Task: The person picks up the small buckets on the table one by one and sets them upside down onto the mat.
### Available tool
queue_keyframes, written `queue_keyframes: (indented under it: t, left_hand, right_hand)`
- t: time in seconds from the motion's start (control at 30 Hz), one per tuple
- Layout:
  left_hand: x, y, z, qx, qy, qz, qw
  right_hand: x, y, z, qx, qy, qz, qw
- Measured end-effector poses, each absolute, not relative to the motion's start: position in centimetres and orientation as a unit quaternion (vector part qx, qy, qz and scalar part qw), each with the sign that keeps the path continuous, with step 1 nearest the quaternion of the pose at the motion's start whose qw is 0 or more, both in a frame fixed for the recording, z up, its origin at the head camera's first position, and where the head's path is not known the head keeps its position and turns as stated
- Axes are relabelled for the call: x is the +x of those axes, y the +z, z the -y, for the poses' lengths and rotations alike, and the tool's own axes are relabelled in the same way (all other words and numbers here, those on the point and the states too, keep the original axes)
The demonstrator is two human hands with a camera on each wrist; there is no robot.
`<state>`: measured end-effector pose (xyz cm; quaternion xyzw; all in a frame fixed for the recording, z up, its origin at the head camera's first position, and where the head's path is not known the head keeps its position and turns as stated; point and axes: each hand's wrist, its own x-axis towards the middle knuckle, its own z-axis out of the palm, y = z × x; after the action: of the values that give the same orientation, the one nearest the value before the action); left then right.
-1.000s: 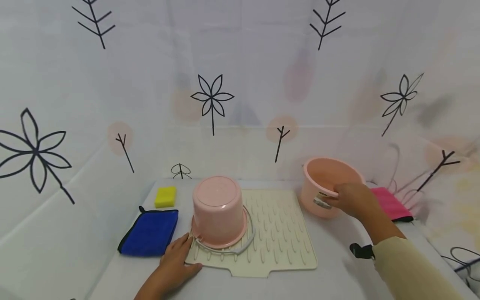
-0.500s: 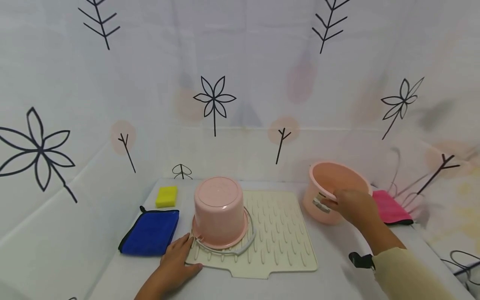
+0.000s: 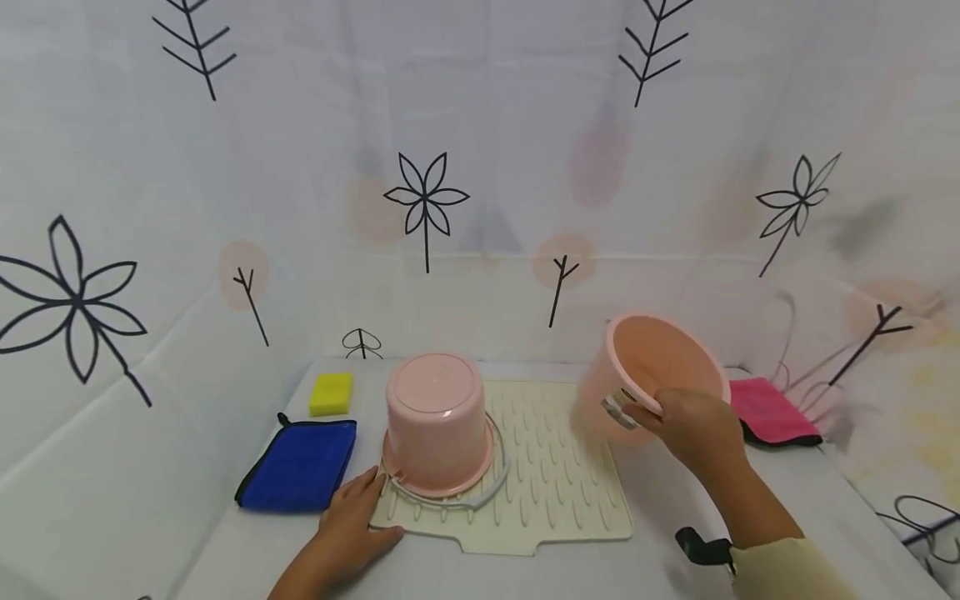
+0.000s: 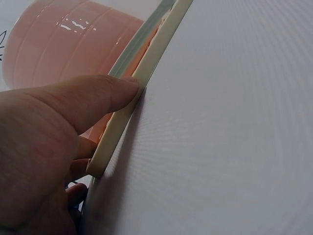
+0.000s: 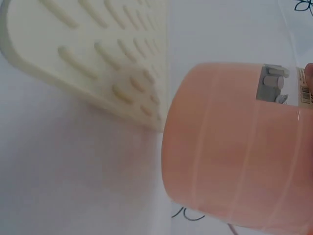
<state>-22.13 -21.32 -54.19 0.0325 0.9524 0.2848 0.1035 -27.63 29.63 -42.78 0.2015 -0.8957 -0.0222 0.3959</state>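
Observation:
My right hand point(image 3: 693, 429) grips the near rim of a peach plastic bucket point(image 3: 600, 392), with a picture label on its outside. The bucket is tilted, its mouth turned toward the right and its base toward the drying mat. In the right wrist view the bucket's ribbed side point(image 5: 225, 147) hangs beside the cream ridged drying mat point(image 5: 83, 49). My left hand point(image 3: 348, 521) rests at the mat's near left corner, thumb on the front edge and fingers along the left side. A second pink bucket point(image 3: 437, 425) stands upside down on the mat point(image 3: 555, 467), its grey handle point(image 3: 480, 500) lying around it.
A blue cloth point(image 3: 300, 467) lies left of the mat, with a yellow sponge point(image 3: 331, 394) behind it. At the right lies a pink cloth point(image 3: 772, 410) with black edging. A patterned white sheet point(image 3: 487, 167) forms the back and sides. A black strap piece point(image 3: 703, 547) hangs at my right sleeve.
My right hand has lifted the peach bucket and tilted it, swinging its base left toward the mat's right edge. Left hand, mat and upturned bucket have stayed put.

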Motion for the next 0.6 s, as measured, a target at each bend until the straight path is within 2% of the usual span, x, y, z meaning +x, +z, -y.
queue_keyframes:
  t: [0.2, 0.6]
  left_hand:
    - [-22.2, -54.2, 21.2, 0.035, 0.283, -0.953, 0.102]
    - [-22.1, -53.8, 21.0, 0.029, 0.282, -0.953, 0.109]
  right_hand:
    - [-26.7, -42.8, -28.7, 0.215, 0.005, 0.869, 0.445]
    - [-25.2, -43.3, -26.8, 0.205, 0.034, 0.857, 0.472]
